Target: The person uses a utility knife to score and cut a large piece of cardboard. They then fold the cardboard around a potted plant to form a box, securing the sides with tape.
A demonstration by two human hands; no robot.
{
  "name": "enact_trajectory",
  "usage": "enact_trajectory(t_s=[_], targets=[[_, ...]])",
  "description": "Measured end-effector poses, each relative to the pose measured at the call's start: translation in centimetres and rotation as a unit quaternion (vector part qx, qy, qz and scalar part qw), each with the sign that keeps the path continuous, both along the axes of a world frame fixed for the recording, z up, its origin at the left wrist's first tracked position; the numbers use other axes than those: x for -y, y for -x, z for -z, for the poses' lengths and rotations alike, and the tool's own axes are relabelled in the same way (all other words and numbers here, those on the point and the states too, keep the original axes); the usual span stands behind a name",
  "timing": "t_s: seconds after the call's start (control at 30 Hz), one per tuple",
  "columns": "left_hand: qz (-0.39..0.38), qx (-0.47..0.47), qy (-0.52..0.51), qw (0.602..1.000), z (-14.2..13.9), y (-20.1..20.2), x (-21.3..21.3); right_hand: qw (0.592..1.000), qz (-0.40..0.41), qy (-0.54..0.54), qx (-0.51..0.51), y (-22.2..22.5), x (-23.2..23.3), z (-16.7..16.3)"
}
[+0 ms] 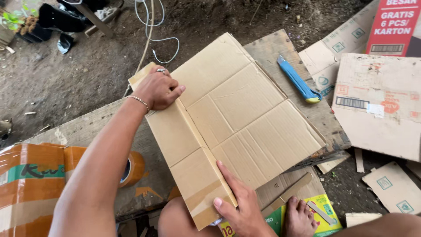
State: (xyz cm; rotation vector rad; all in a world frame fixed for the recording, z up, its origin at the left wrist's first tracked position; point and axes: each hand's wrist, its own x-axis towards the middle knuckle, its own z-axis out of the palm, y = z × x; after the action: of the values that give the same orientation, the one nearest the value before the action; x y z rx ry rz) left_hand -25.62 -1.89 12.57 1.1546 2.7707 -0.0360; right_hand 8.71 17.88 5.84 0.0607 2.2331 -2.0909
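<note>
On bare dirt, both hands' fingers press the cardboard sheet (237, 118) flat: left hand (158, 90) curled, right hand (239, 202) extended.

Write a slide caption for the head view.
Left hand and right hand fold a flat cardboard sheet on a wooden board.

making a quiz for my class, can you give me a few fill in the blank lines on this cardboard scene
1. Both hands, the left hand and the right hand, press on a flattened sheet of ____.
2. The utility knife on the wooden board is ____ in colour.
3. The roll of tape lies under the ____ forearm.

Missing words: cardboard; blue; left
</note>
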Motion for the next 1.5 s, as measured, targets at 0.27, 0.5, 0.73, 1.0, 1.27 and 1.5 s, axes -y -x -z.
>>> enact_trajectory(t_s=[0.27,0.5,0.73,1.0,1.27,1.5], targets=[[-0.12,0.025,-0.073,0.99,1.2,-0.1,1.4,1.0,0.011,0.02,-0.003,-0.4,0.9,0.3],[-0.383,-0.046,-0.103,0.917,2.6,1.0,-0.2,0.999,0.014,0.034,0.008,-0.6,0.3,0.2],[-0.433,-0.013,-0.13,0.892,2.3,1.7,-0.4,0.999,0.008,0.036,-0.012,-0.4,0.2,0.2],[-0.435,-0.037,-0.125,0.891,2.1,1.6,-1.0,0.999,-0.004,0.045,-0.007,-0.3,0.0,0.1],[-0.44,-0.025,-0.127,0.888,2.3,1.6,-0.4,0.999,0.007,0.051,-0.007,-0.4,0.3,0.0],[-0.442,-0.032,-0.122,0.888,2.5,1.9,-0.6,0.999,0.005,0.042,-0.013,-0.4,0.2,0.0]])
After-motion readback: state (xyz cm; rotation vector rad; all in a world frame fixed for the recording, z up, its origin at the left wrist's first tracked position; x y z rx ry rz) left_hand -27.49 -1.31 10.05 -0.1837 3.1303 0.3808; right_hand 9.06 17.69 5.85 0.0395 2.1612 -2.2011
